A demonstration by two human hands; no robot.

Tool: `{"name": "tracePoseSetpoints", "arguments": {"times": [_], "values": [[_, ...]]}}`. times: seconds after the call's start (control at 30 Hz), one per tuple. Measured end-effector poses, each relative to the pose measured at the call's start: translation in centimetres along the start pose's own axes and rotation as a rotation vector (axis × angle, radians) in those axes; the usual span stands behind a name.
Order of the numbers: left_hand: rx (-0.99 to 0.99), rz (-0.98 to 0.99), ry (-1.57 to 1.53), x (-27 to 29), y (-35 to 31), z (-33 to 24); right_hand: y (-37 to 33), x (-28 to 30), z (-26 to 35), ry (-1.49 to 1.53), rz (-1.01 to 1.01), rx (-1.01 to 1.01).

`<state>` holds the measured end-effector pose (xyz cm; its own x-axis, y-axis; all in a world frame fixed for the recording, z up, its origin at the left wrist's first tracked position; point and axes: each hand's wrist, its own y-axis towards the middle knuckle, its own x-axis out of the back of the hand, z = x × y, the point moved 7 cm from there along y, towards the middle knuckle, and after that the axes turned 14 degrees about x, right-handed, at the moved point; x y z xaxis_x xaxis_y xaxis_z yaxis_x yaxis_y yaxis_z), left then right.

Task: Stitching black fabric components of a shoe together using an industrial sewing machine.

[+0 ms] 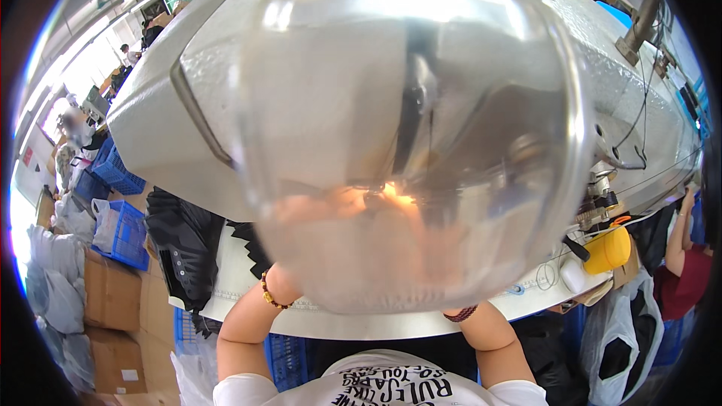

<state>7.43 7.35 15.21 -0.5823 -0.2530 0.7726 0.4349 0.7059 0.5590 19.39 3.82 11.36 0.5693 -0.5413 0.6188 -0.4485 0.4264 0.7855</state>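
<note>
A large, rounded, shiny metal-looking cover (421, 128), part of the grey machine head (203, 83), fills the middle of the view and is blurred by closeness. Behind its lower left edge, my left hand (284, 283) shows only at the heel; its fingers are hidden. At the lower right edge, little more than the wrist of my right hand (456, 313) comes out. Smeared skin-coloured shapes and an orange glow appear in the cover. What either hand holds or touches cannot be made out. Under my arms lies the white work table (331, 319).
Black fabric pieces (180, 248) hang over the table's left side. A yellow container (608, 249) and thread guides (602, 188) are at the right. Blue crates (124, 233) and cardboard boxes (111, 293) stand left. Another person in red (681, 278) is at the far right.
</note>
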Motion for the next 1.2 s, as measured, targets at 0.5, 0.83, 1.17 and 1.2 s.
{"name": "tracePoseSetpoints", "arguments": {"times": [0.5, 0.83, 1.17, 1.2], "values": [[-0.042, 0.288, -0.486, -0.1, -1.9, 8.3, -0.7, 0.3, -1.1, 0.011, 0.004, -0.025], [-0.372, -0.016, -0.021, -2.1, -1.0, 5.4, 0.3, 1.0, 1.1, 0.119, -0.013, -0.04], [-0.169, -0.029, -0.081, 1.1, 0.0, -1.5, -1.2, 0.4, -1.8, 0.375, -0.027, -0.122], [-0.171, -0.031, -0.083, 0.9, -0.1, -1.7, -1.2, 0.5, -1.9, 0.407, -0.028, -0.146]]}}
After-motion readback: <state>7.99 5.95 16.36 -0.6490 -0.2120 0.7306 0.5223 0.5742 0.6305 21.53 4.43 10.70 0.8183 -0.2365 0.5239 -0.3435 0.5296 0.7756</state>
